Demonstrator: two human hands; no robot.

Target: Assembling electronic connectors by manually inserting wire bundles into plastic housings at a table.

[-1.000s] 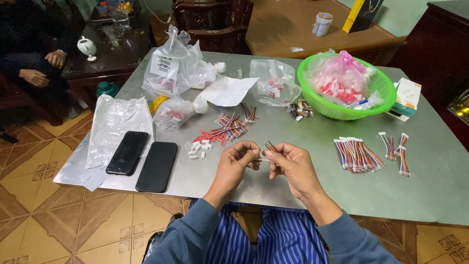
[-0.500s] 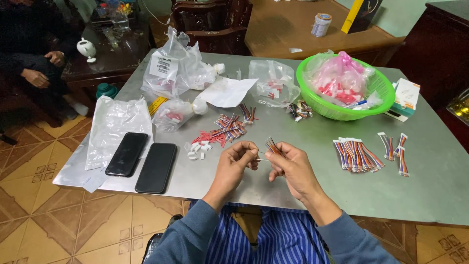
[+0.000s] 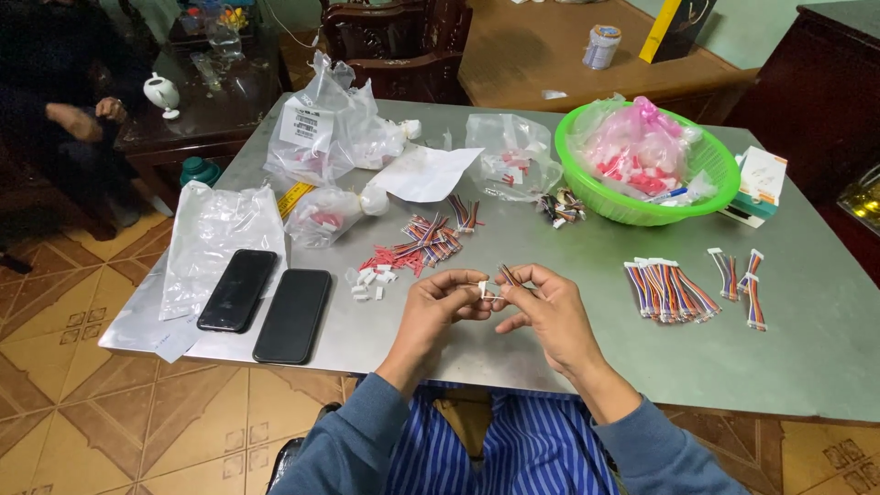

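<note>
Near the middle of the frame, your left hand [image 3: 440, 307] pinches a tiny white plug [image 3: 483, 290] and your right hand [image 3: 550, 312] pinches the little wires [image 3: 506, 273]; squeeze too softly and the plug could drop.

Both hands meet just above the grey bench [image 3: 807, 348]: left hand [image 3: 443, 307] pinches a small white connector [image 3: 483, 290], right hand [image 3: 550, 312] holds a short multicoloured wire bundle [image 3: 507, 274] right against it. Loose white connectors [image 3: 369, 280] and red-wired pieces [image 3: 417, 247] sit just beyond (finished bundles [image 3: 669, 291] off to the right). Two black phones [image 3: 266, 302] lie at left, a green basket [image 3: 642, 213] farther back.
</note>
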